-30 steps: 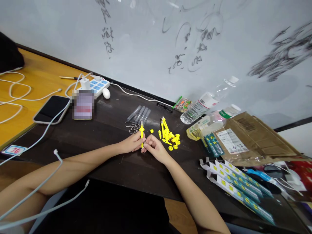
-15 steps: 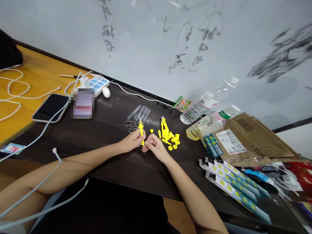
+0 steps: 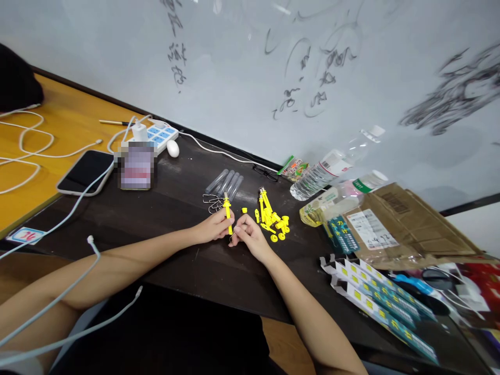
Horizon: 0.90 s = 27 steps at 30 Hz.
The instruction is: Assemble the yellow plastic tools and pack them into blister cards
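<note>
My left hand is closed around a yellow spring scale rod, held nearly upright with its metal end at the top. My right hand pinches a thin bent wire hook at the rod's lower end; whether the two are joined I cannot tell. Just beyond my left hand lie several metal wire hooks and several clear tubes. A small yellow cap sits between the hands. To the right is a loose pile of yellow plastic parts, including rods with metal ends and round caps.
Teal-and-white boxes, a brown cardboard parcel and plastic bottles stand at the right. Two phones, a power strip and white cables occupy the left. A whiteboard rises behind the table.
The whole view has shifted slightly. The wire hook in my right hand has turned a little at the rod's lower end; both hands keep their hold.
</note>
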Available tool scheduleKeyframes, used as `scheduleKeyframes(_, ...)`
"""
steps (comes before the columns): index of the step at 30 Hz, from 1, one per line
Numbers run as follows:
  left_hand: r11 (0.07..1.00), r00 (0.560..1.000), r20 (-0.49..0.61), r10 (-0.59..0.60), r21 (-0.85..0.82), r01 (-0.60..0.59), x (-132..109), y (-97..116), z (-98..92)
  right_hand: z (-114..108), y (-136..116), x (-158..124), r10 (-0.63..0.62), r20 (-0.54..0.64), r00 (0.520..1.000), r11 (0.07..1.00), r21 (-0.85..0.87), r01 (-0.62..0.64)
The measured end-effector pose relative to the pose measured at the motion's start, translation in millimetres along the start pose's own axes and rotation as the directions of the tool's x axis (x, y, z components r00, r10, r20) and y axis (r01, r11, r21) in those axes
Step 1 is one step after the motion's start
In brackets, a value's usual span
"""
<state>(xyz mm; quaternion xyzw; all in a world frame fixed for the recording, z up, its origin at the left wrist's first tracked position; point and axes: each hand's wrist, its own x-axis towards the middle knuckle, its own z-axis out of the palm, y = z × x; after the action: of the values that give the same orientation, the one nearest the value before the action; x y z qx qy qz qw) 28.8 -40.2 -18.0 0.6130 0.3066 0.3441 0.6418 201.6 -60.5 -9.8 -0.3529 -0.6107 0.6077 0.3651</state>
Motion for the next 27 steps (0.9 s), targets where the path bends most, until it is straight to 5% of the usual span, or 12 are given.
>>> scheduleKeyframes(27,0.989,0.992,-0.070,0.108,0.112,-0.100,-1.0,6.8,0.2,3.9,2.1,2.3,-0.035,-0.221,0.975,0.995,0.082,0.054)
